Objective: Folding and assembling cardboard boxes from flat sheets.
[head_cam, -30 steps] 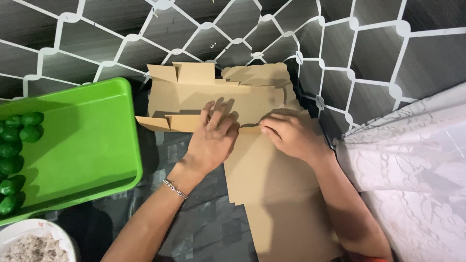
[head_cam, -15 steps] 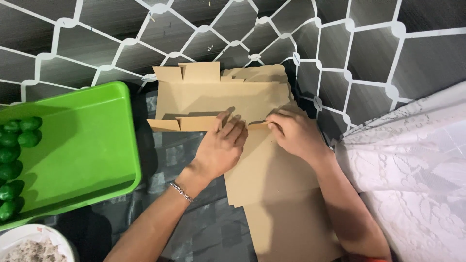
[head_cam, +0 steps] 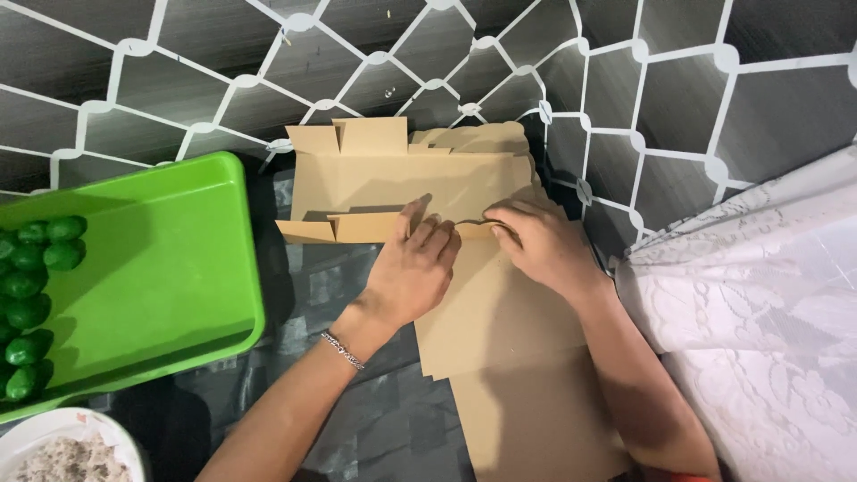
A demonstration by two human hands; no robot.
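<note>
A flat brown cardboard box blank (head_cam: 393, 183) lies unfolded on the dark surface, its side flaps standing up at the far end. My left hand (head_cam: 412, 268) presses down on the near fold line with spread fingers. My right hand (head_cam: 540, 245) rests beside it on the right, its fingers pinching the edge of a cardboard flap (head_cam: 478, 223). More flat cardboard sheets (head_cam: 527, 384) lie stacked under my forearms toward the near edge.
A green plastic tray (head_cam: 152, 277) sits at the left with several small green fruits (head_cam: 31, 268) in it. A white bowl (head_cam: 67, 451) of pale grated filling is at the bottom left. White lace cloth (head_cam: 768, 330) covers the right.
Both hands have shifted slightly along the fold line and the flap edge has been pushed flatter. The view has drifted a little.
</note>
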